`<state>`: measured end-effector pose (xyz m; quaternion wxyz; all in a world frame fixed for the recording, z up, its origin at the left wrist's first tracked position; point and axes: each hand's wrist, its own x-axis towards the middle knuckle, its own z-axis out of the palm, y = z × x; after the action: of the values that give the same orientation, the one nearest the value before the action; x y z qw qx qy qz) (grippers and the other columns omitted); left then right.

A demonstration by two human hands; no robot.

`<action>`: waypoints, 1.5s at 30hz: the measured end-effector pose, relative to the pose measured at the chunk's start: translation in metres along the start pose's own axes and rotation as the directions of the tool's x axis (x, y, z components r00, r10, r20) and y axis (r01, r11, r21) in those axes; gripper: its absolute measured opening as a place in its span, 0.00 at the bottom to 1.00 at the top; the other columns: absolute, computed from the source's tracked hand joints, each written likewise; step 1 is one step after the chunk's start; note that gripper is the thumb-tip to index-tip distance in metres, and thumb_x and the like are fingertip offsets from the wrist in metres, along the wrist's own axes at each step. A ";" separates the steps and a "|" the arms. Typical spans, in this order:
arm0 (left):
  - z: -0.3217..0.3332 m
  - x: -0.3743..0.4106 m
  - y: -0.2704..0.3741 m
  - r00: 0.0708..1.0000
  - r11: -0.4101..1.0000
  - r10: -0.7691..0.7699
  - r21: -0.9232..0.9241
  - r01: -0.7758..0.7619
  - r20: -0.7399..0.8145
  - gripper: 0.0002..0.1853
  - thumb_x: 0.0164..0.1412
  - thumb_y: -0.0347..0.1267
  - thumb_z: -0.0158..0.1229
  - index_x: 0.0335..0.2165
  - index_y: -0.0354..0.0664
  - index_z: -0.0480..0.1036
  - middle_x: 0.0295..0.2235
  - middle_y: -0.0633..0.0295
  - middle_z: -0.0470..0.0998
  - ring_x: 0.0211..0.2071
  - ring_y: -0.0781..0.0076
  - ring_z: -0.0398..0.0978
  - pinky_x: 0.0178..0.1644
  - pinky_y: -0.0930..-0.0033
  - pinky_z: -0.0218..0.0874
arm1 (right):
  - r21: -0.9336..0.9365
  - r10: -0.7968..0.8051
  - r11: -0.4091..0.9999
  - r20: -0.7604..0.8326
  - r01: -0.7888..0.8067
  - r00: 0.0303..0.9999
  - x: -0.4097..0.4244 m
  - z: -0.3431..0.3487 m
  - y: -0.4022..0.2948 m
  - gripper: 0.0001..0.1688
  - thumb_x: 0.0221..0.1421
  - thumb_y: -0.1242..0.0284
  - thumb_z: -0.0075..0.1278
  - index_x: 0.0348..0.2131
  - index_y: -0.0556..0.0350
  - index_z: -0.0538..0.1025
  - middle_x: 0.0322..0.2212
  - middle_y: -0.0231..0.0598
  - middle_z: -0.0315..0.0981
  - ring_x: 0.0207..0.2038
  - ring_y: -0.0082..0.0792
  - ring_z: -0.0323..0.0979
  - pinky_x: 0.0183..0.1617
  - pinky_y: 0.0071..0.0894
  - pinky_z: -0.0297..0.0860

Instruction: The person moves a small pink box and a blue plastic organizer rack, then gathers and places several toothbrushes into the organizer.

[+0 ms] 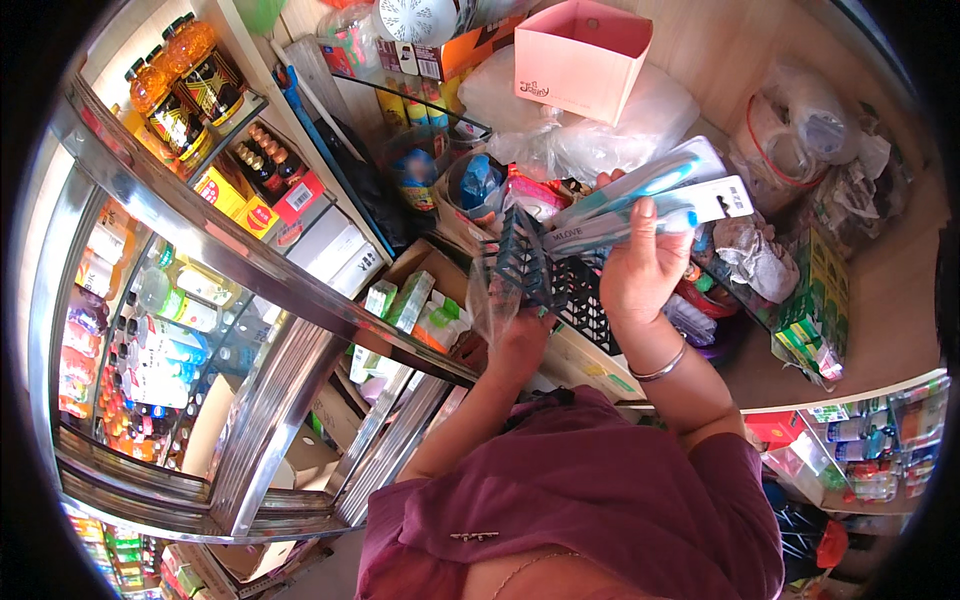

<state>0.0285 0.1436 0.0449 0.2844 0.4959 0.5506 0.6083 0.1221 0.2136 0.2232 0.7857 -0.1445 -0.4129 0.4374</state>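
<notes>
My right hand [649,270], with a metal bangle on the wrist, grips several packaged toothbrushes [637,195] in clear blister packs with pale blue-white cards. Their lower ends sit at the mouth of a dark latticed plastic basket [517,251], which is tilted. My left hand [519,341] holds that basket low on its near side; its fingers are partly hidden. A clear plastic bag [491,300] hangs beside the left hand. Just under the right hand lies a black perforated plastic basket [589,307].
A pink box [581,60] stands on crumpled plastic bags at the back. To the right are a bunched cloth [757,255] and a green carton [814,307]. A metal-framed glass display case [262,442] with bottles is on the left. An open cardboard box [420,300] holds small cartons.
</notes>
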 end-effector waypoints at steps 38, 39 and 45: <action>0.005 0.030 0.057 0.900 0.553 -0.433 -0.804 0.219 -0.053 0.18 0.59 0.27 0.53 0.47 0.44 0.61 0.40 0.60 0.72 0.36 0.67 0.74 0.33 0.64 0.72 | -0.207 0.159 0.972 0.241 -0.109 0.957 -0.030 -0.021 -0.008 0.09 0.56 0.81 0.48 0.39 0.64 0.71 0.38 0.46 0.73 0.44 0.38 0.71 0.49 0.39 0.67; 0.003 0.032 0.057 0.906 0.539 -0.422 -0.813 0.220 -0.034 0.17 0.59 0.25 0.52 0.46 0.44 0.61 0.40 0.62 0.71 0.37 0.69 0.73 0.34 0.64 0.72 | 0.005 0.107 0.994 0.209 -0.110 0.972 -0.023 -0.015 -0.009 0.11 0.57 0.79 0.47 0.41 0.64 0.70 0.37 0.47 0.73 0.44 0.40 0.72 0.50 0.43 0.68; 0.001 0.028 0.073 0.902 0.605 -0.429 -0.755 0.252 -0.043 0.19 0.57 0.25 0.56 0.47 0.42 0.61 0.41 0.60 0.71 0.37 0.70 0.72 0.40 0.66 0.69 | 0.215 0.325 0.922 0.026 -0.323 0.945 0.019 -0.007 -0.035 0.12 0.59 0.75 0.45 0.42 0.63 0.70 0.35 0.45 0.74 0.41 0.44 0.73 0.49 0.45 0.70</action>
<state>0.0345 0.1521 0.1227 0.5073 0.1539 0.3721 0.7619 0.1529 0.2095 0.2493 0.7156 -0.1267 -0.3293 0.6028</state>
